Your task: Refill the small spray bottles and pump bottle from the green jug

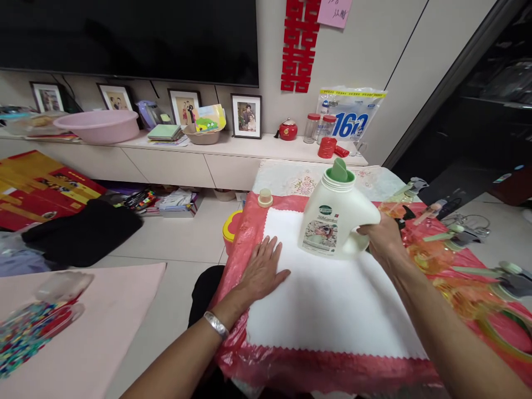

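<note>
My right hand is wrapped round the handle of a white laundry detergent jug with a green pouring spout. The jug is uncapped and tilts slightly, its base at or just above a white cloth with zigzag edges; I cannot tell if it touches. My left hand lies flat with fingers spread on the cloth's left side. A pale cap sits at the cloth's far left corner. Beneath the cloth is a red plastic sheet covering the table.
Several amber spray bottles and a roll of tape stand at the right. Behind, a white cabinet carries a pink basin, photo frames and jars. At left, a pink-covered table holds small colourful pieces.
</note>
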A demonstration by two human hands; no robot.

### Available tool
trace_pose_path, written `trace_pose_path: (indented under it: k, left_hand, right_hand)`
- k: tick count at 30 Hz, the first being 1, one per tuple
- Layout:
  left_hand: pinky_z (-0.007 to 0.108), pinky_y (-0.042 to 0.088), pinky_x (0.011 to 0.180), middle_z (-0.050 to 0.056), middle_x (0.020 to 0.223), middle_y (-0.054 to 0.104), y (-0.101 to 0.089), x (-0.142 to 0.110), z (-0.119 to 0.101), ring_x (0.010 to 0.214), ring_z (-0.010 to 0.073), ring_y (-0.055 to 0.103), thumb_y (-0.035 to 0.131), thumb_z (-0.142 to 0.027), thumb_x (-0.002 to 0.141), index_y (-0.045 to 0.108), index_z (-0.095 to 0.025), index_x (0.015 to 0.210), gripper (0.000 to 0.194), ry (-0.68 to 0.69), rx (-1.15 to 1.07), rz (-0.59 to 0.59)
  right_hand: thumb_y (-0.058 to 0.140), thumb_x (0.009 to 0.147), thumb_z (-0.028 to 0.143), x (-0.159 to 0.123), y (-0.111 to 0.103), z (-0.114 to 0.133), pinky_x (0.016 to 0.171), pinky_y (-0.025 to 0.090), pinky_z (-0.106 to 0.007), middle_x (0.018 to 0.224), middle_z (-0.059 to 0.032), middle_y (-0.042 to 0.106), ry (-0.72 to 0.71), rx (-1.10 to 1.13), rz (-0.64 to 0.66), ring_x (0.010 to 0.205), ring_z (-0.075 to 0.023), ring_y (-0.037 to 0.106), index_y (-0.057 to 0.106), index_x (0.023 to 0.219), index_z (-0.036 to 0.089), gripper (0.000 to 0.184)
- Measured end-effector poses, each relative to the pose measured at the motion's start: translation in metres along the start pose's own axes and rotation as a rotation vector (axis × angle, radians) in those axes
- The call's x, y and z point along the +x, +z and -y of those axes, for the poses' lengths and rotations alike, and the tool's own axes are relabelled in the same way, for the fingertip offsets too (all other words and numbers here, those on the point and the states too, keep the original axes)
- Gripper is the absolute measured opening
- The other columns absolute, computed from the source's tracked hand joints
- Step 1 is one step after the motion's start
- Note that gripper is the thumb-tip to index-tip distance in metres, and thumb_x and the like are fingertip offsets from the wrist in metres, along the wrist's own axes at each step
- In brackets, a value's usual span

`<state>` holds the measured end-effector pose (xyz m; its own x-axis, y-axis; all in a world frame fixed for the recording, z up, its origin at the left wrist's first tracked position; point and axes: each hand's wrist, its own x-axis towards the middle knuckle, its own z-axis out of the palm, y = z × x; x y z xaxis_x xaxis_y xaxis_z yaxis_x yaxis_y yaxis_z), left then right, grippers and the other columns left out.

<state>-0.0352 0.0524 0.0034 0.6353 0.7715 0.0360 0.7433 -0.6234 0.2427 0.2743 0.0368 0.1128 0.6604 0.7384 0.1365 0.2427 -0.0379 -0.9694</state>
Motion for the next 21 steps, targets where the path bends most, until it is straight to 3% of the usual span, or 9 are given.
trace_pose_path:
  k: [6, 10, 14, 17, 21]
  left_hand:
    - [0.057, 0.024, 0.126, 0.019, 0.169, 0.029, 0.004, 0.003, 0.007, 0.159, 0.0366, 0.020, 0.047, -0.056, 0.099, 0.036, -0.014, 0.158, 0.073, 0.015, 0.004, -0.011]
    - [0.050, 0.036, 0.122, 0.015, 0.164, 0.040, -0.007, 0.011, 0.023, 0.155, 0.0316, 0.034, 0.039, -0.054, 0.102, 0.045, -0.018, 0.153, 0.063, -0.009, -0.114, 0.040]
    - [0.045, 0.048, 0.114, 0.011, 0.152, 0.058, -0.030, 0.007, 0.029, 0.141, 0.0280, 0.054, 0.047, -0.045, 0.098, 0.055, -0.021, 0.146, 0.054, -0.003, -0.283, -0.015]
    - [0.048, 0.050, 0.112, 0.011, 0.140, 0.067, -0.044, -0.013, 0.015, 0.131, 0.0297, 0.062, 0.056, -0.038, 0.091, 0.065, -0.020, 0.132, 0.045, -0.039, -0.411, -0.104]
    - [0.043, 0.057, 0.096, 0.010, 0.122, 0.076, -0.046, -0.048, -0.022, 0.113, 0.0273, 0.071, 0.056, -0.042, 0.091, 0.073, -0.021, 0.117, 0.038, -0.210, -0.743, -0.218]
  right_hand:
    - [0.061, 0.052, 0.035, -0.021, -0.012, -0.018, 0.071, 0.048, -0.035, 0.081, -0.0023, 0.064, -0.039, -0.094, -0.036, 0.074, -0.0191, 0.055, 0.065, 0.087, 0.018, 0.039]
    - [0.064, 0.053, 0.034, -0.031, -0.022, -0.024, 0.089, 0.050, -0.045, 0.089, -0.0050, 0.069, -0.069, -0.157, -0.047, 0.083, -0.0244, 0.061, 0.069, 0.091, 0.019, 0.041]
    - [0.067, 0.059, 0.037, -0.068, -0.034, -0.033, 0.101, 0.049, -0.050, 0.127, -0.0132, 0.067, -0.036, -0.109, -0.118, 0.116, -0.0322, 0.061, 0.068, 0.118, 0.018, 0.062]
    - [0.066, 0.072, 0.048, -0.110, -0.035, -0.042, 0.099, 0.052, -0.051, 0.141, -0.0183, 0.058, 0.027, -0.036, -0.215, 0.127, -0.0340, 0.057, 0.061, 0.132, 0.017, 0.068]
    - [0.068, 0.077, 0.056, -0.158, -0.013, -0.044, 0.089, 0.057, -0.047, 0.127, -0.0176, 0.067, 0.096, 0.090, -0.076, 0.110, -0.0305, 0.066, 0.066, 0.124, 0.018, 0.060]
